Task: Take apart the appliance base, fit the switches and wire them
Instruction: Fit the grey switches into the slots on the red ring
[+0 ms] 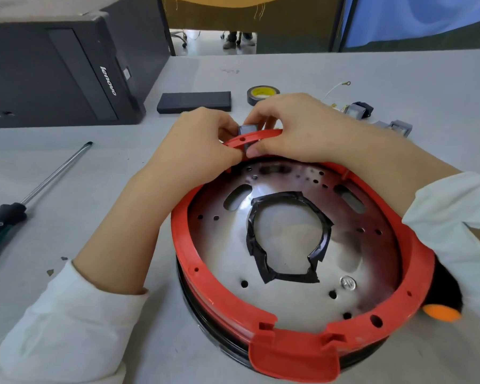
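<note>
A: Where is the appliance base [302, 275] sitting?

B: It is lying on the grey desk [399, 79], close to the person — a red ring around a metal plate [286, 245] with black tape at its middle opening.

A: And what are the hands doing?

B: Both are working at the far rim. The left hand [194, 142] and the right hand [297, 126] are pinching a small dark switch [247, 134] with curled fingers [257, 151], holding it against the red ring.

A: Is anything else lying around?

B: A screwdriver [25, 198] is resting on the left, well apart. Behind the hands a tape roll [262, 93] is lying, and two more switches [377, 116] are waiting on the right — one with wires.
</note>
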`<state>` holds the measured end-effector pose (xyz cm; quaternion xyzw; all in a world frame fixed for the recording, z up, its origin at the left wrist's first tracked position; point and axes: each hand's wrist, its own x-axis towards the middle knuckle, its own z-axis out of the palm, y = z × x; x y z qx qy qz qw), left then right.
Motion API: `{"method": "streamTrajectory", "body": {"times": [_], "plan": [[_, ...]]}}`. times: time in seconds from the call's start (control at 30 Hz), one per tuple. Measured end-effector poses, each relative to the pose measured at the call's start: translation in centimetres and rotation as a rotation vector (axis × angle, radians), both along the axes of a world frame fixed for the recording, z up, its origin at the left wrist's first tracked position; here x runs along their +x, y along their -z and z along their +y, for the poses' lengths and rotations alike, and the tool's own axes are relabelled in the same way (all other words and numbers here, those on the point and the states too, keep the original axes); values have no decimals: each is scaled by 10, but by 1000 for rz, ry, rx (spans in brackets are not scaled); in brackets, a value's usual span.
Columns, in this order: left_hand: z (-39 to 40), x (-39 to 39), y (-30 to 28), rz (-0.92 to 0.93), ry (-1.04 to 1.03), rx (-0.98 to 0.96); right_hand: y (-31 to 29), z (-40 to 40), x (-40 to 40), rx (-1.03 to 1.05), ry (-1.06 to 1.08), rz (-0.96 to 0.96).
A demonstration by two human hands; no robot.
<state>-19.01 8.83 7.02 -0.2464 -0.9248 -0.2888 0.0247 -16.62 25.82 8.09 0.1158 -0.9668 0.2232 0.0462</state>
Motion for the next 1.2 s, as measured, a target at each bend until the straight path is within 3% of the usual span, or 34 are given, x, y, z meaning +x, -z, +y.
{"method": "streamTrajectory", "body": {"times": [0.3,1.2], "plan": [[1,1,2,48,27,30,0,1,-1,86,13,39],[2,2,0,-32,2,98,-6,5,-2,-79,-46,-95]]}}
